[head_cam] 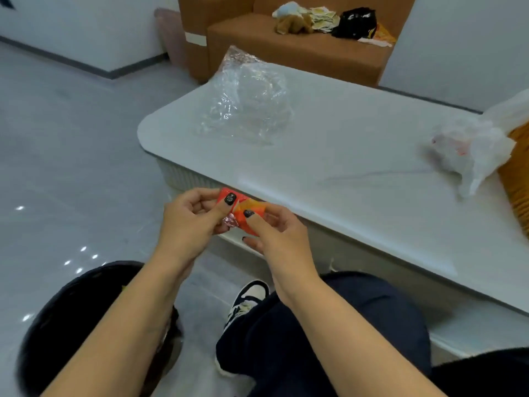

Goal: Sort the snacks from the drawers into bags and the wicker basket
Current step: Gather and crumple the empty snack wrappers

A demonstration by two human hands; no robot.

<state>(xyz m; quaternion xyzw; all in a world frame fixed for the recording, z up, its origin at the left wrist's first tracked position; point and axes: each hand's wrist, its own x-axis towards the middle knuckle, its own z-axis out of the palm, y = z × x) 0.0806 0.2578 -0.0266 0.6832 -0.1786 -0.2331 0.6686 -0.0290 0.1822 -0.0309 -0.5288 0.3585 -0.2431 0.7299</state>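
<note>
My left hand [190, 217] pinches a small red snack packet [224, 196] between thumb and fingers; a pink wrapped sweet [231, 223] shows under it. My right hand [272, 229] pinches an orange snack packet [252, 209] right beside it. Both hands hover just in front of the white table's near edge [343, 224]. A crumpled clear plastic bag [246, 101] lies on the table's far left part. A white plastic bag [475, 150] lies at the right, against the orange wicker basket [518, 179], which is cut off by the frame edge.
A brown sofa [286, 50] stands behind the table with a soft toy, papers and a black bag on it. My knees in dark trousers and a black-and-white shoe [249, 302] are below the hands. Glossy grey floor spreads to the left.
</note>
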